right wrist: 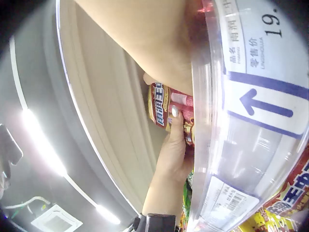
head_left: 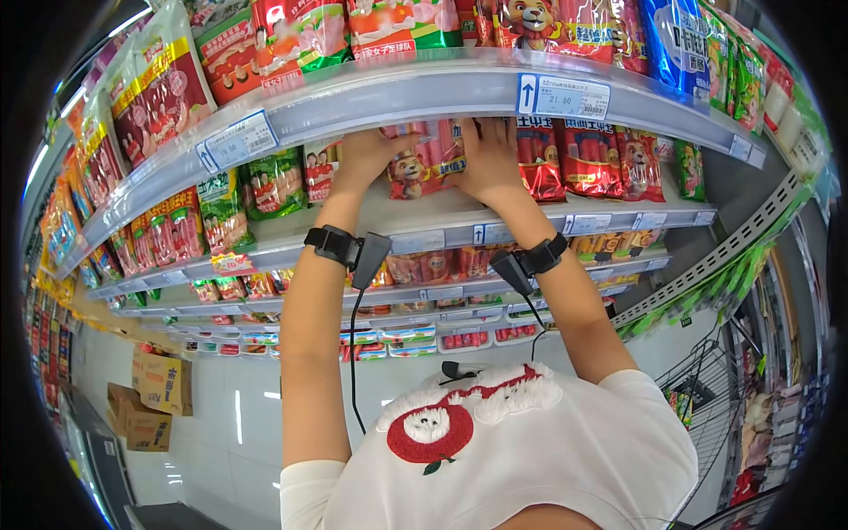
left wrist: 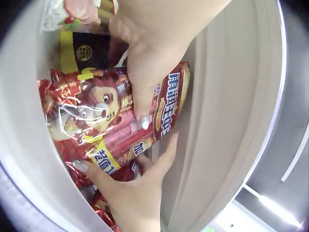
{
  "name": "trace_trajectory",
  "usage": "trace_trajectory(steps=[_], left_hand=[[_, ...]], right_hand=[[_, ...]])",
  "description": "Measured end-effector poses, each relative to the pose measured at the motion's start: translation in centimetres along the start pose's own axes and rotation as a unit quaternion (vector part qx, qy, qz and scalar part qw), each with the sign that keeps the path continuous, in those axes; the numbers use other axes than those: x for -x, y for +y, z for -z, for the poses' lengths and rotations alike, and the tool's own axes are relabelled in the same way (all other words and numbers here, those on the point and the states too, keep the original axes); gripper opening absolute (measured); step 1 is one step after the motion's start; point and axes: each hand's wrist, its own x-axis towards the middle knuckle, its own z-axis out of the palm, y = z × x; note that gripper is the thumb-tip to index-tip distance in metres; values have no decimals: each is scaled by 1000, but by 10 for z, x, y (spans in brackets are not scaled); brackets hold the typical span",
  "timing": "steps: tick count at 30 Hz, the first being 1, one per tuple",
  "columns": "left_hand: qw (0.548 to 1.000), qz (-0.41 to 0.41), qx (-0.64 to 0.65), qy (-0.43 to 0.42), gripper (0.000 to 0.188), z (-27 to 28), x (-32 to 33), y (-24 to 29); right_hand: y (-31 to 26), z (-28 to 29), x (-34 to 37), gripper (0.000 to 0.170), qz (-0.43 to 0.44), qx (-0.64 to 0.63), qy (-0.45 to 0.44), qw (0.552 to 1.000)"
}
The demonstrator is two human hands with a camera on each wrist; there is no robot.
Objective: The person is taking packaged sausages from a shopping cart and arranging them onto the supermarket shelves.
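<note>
A red, glossy pack of sausages with a cartoon lion on it stands on the second shelf, between both hands. My left hand grips it from the left; in the left wrist view its thumb lies across the front and the other fingers are hidden behind. On the opposite side, my right hand holds the pack's edge, thumb at the lower front corner and fingers spread toward the top. The right wrist view shows the same sausage pack partly covered by the right hand and the shelf edge.
Just above the hands runs the upper shelf's price rail. More red sausage packs stand to the right, green packs to the left. Lower shelves hold further packs. A wire cart is at the right, cardboard boxes on the floor.
</note>
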Motion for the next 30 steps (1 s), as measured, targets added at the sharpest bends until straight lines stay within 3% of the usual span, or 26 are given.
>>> trace_trajectory(steps=[8, 11, 14, 17, 19, 22, 27, 30], left_hand=[[999, -14, -5, -41, 61, -2, -12, -3], [998, -37, -46, -4, 59, -2, -7, 3], [978, -99, -173, 59, 62, 0, 7, 18], [969, -86, -224, 67, 70, -9, 16, 23], [984, -43, -164, 50, 75, -12, 22, 25], [993, -8, -116, 15, 86, -14, 27, 20], [1000, -2, -30, 10, 95, -17, 43, 26], [993, -18, -115, 36, 93, -20, 57, 32]], right_hand=[[-3, 1, 1, 100, -31, 5, 23, 999], [-5, 6, 2, 101, -47, 25, -9, 999], [-5, 7, 3, 101, -51, 40, -32, 997], [-7, 9, 4, 101, -40, 56, -33, 997], [-8, 10, 3, 102, -23, 62, -18, 998], [-13, 16, 5, 107, -46, 43, -65, 996], [-29, 9, 22, 94, -40, 48, 0, 998], [-39, 16, 31, 86, -53, 26, 26, 998]])
